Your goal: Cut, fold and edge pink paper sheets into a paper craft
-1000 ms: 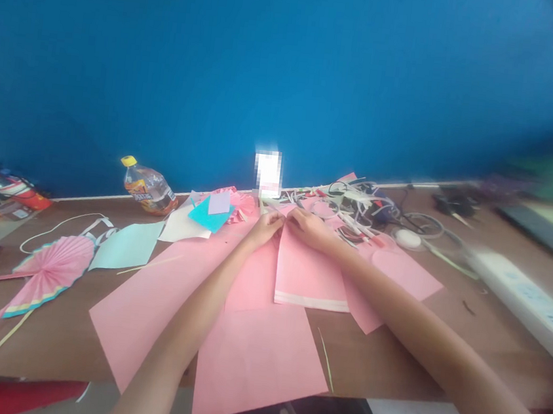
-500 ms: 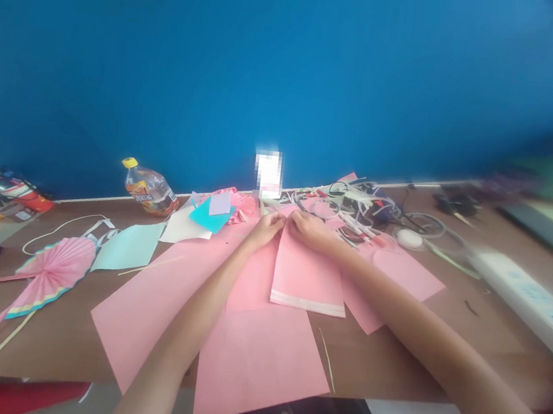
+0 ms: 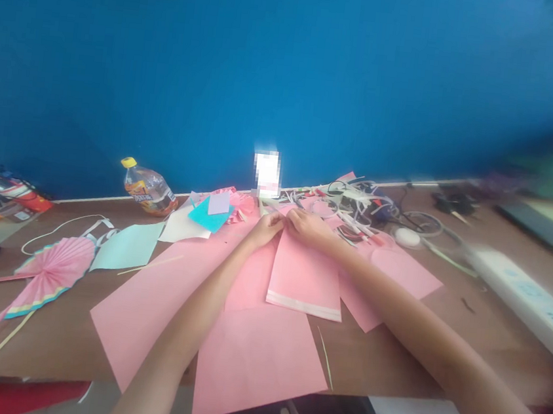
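Note:
A pink paper sheet [image 3: 306, 279] with a white strip along its near edge slants down from my fingers, its far edge pinched in my right hand [image 3: 306, 228]. My left hand [image 3: 268, 227] is closed right beside it, fingertips meeting the right hand's at the sheet's far corner. Whether the left fingers grip the same sheet is partly hidden. Beneath both forearms lie several larger pink sheets [image 3: 259, 370], overlapping. Just beyond the hands is a crumpled pink paper piece [image 3: 242, 205].
On the left lie a pleated pink fan [image 3: 60, 270], a pale green sheet [image 3: 127, 246] and a tilted drink bottle [image 3: 147, 187]. Paper strips and cables [image 3: 356, 199] pile up behind my right hand. A white power strip [image 3: 519, 292] stands at the right. A blue wall [image 3: 291, 70] rises behind.
The near edge of the pink sheet with the white strip has shifted slightly left and toward me. Both hands stay together in nearly the same spot.

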